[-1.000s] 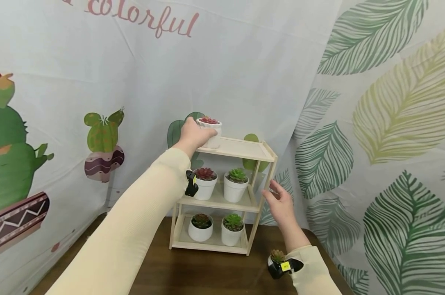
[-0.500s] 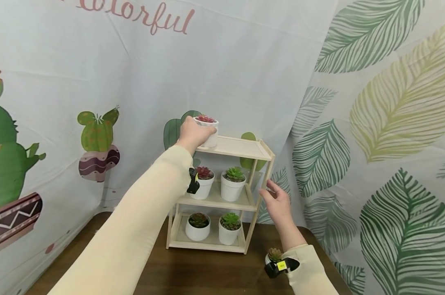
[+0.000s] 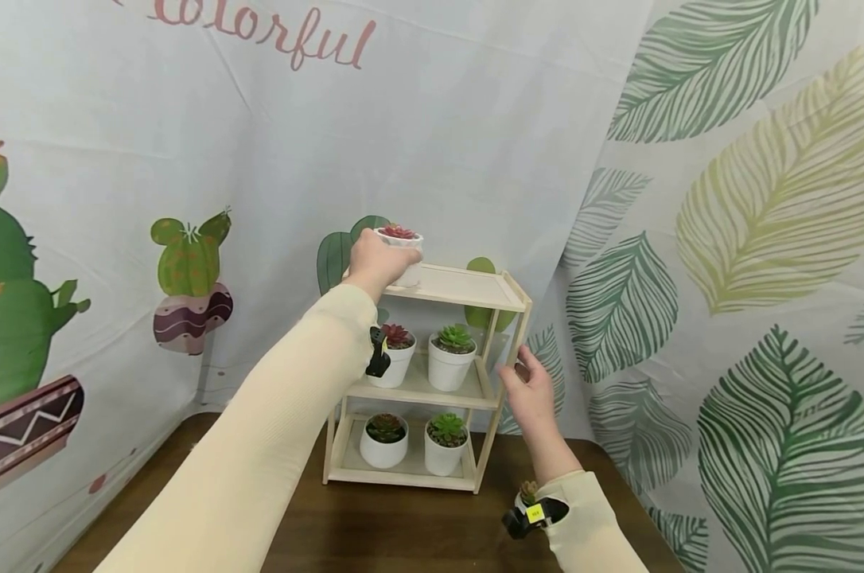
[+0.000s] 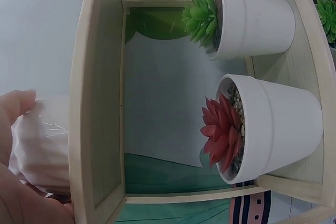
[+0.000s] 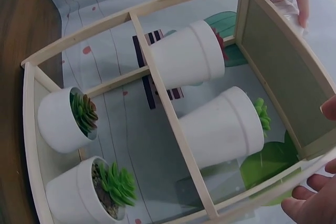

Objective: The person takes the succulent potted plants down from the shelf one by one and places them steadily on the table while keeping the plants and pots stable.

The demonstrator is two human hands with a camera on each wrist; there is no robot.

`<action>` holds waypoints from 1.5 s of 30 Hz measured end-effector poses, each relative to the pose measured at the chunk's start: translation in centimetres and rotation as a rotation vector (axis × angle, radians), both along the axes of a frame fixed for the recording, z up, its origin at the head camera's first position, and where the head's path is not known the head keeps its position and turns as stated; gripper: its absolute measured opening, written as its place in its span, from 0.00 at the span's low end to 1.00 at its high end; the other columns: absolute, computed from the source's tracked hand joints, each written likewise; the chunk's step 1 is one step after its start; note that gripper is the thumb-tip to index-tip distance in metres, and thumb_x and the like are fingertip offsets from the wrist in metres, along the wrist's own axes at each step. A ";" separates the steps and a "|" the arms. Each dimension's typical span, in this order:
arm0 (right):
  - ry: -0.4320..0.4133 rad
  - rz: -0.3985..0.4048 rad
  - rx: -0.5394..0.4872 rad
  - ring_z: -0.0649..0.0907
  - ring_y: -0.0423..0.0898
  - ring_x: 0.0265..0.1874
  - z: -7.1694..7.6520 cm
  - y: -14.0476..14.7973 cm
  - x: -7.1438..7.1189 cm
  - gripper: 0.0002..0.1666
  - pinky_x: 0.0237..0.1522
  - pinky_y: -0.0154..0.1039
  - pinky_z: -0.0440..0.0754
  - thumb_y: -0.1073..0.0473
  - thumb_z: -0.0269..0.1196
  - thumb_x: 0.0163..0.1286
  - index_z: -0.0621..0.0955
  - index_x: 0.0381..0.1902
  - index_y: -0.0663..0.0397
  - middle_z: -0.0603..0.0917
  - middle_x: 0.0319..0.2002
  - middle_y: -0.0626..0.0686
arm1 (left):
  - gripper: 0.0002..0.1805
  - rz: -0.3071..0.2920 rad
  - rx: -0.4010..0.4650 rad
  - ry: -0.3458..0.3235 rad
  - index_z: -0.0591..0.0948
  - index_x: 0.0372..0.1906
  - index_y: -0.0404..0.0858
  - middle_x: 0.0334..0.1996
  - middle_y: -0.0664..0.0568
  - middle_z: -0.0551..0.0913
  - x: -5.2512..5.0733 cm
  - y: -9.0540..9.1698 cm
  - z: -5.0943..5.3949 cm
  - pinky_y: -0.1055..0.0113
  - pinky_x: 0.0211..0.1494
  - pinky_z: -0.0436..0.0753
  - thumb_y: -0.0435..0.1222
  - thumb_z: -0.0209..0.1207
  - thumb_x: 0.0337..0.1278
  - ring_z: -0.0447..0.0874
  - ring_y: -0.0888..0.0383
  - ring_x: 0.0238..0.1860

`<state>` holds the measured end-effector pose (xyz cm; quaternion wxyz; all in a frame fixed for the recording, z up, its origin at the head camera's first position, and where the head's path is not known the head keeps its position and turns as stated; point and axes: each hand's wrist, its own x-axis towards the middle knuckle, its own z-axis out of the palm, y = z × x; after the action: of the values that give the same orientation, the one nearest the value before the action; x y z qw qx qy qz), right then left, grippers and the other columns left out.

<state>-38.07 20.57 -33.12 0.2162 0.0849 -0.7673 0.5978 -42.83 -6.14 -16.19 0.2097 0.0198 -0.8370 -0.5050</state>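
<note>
At the left end of the rack's top shelf, my left hand [image 3: 379,259] grips a white pot with a red succulent [image 3: 407,253]. The left wrist view shows my fingers wrapped round this ridged white pot [image 4: 44,150] beside the shelf's edge. My right hand [image 3: 534,390] is at the right front post of the light wooden rack [image 3: 439,395], fingers loosely bent. Its thumb and fingers [image 5: 315,200] spread near that post in the right wrist view; whether they touch it I cannot tell.
The middle shelf holds a red succulent [image 3: 396,362] and a green one [image 3: 451,366] in white pots. Below stand a dark succulent [image 3: 384,450] and another green one [image 3: 445,455]. A small succulent [image 3: 528,492] sits by my right wrist on the brown table [image 3: 375,529].
My right hand has moved slightly left, closer to the rack's right post. My left hand stays on the pot at the top shelf. The head view has shifted a little.
</note>
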 end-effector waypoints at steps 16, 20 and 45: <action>0.016 -0.031 -0.018 0.70 0.61 0.75 -0.1 -0.6 0.1 0.40 0.71 0.60 0.73 0.56 0.61 0.74 0.62 0.80 0.57 0.65 0.78 0.62 | 0.54 0.028 -0.048 0.023 0.55 0.77 0.35 0.68 0.36 0.70 0.1 0.3 -0.2 0.44 0.70 0.75 0.52 0.73 0.54 0.72 0.40 0.68; 0.005 -0.031 -0.017 0.69 0.60 0.76 -0.1 -0.5 0.0 0.41 0.72 0.60 0.72 0.54 0.60 0.75 0.61 0.81 0.56 0.65 0.78 0.61 | 0.54 0.039 -0.043 0.025 0.56 0.78 0.38 0.68 0.39 0.71 0.1 0.4 -0.3 0.43 0.70 0.75 0.54 0.72 0.54 0.72 0.41 0.69; -0.013 -0.036 -0.016 0.68 0.59 0.76 0.0 -0.7 0.4 0.42 0.73 0.57 0.71 0.53 0.60 0.74 0.61 0.81 0.57 0.65 0.79 0.60 | 0.51 -0.041 -0.007 0.106 0.62 0.76 0.40 0.67 0.45 0.74 2.5 -1.5 5.3 0.56 0.69 0.78 0.54 0.74 0.52 0.75 0.49 0.65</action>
<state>-37.67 19.92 -33.16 0.2225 0.0655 -0.7654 0.6003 -40.36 -7.61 -10.89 0.2434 -0.0246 -0.8268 -0.5066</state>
